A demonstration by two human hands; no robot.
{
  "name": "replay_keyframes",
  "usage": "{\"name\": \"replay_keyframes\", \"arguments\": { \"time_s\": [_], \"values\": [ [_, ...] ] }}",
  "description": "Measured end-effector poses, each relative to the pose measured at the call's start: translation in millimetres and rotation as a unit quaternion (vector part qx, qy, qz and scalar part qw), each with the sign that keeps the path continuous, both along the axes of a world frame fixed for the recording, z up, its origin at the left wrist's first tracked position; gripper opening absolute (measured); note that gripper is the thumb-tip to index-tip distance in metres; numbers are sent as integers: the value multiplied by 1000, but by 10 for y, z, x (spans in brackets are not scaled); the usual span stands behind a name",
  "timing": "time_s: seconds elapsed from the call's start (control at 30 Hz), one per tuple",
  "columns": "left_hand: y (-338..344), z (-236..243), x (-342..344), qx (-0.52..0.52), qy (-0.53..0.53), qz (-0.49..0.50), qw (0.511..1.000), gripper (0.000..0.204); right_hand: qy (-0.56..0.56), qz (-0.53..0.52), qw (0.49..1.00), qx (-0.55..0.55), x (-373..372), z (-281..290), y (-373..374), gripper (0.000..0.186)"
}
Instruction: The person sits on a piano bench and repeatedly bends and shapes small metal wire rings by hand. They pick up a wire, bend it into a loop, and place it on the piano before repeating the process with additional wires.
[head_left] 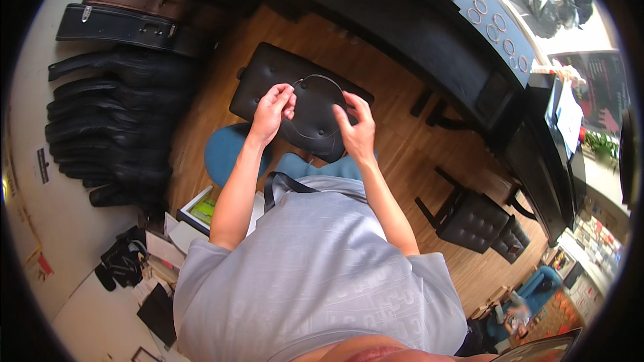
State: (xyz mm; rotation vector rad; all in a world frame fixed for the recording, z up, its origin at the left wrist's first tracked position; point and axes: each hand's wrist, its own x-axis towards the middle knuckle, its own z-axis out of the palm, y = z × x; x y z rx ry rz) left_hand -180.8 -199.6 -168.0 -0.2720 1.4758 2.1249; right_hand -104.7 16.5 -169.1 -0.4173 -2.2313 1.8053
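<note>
My left hand [275, 108] pinches a thin dark wire loop [322, 76], with some fingers curled. My right hand [355, 123] is on the loop's right side, fingers curved round it and thumb spread from them. The loop is held above a black tufted bench [258, 74], and its lower part is faint against the leather. A blue round seat [225, 151] stands beside the bench on the left, below my left hand.
Black instrument cases [114, 121] line the left side. A long black piano-like body [376, 13] spans the back, near a panel of rings [496, 27]. At right stands a black chair [469, 221]; lower right, a person [516, 318] sits by a blue sofa [540, 285].
</note>
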Motion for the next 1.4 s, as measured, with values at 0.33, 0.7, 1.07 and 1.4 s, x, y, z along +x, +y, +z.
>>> {"name": "replay_keyframes", "arguments": {
  "time_s": [0.33,0.7,1.07,1.4],
  "values": [
    [-788,543,199,25,23,-93,995,25,-72,-7,926,-370,32,773,-776,29],
    [-727,696,490,22,102,-122,987,34,-28,-36,915,-400,460,978,-553,31],
    [129,1028,754,-190,228,-79,952,31,-49,43,992,-109,949,1124,81,27],
    [486,1022,981,-135,249,-89,955,20,-68,87,988,-110,1282,1081,318,26]
  ]
}}
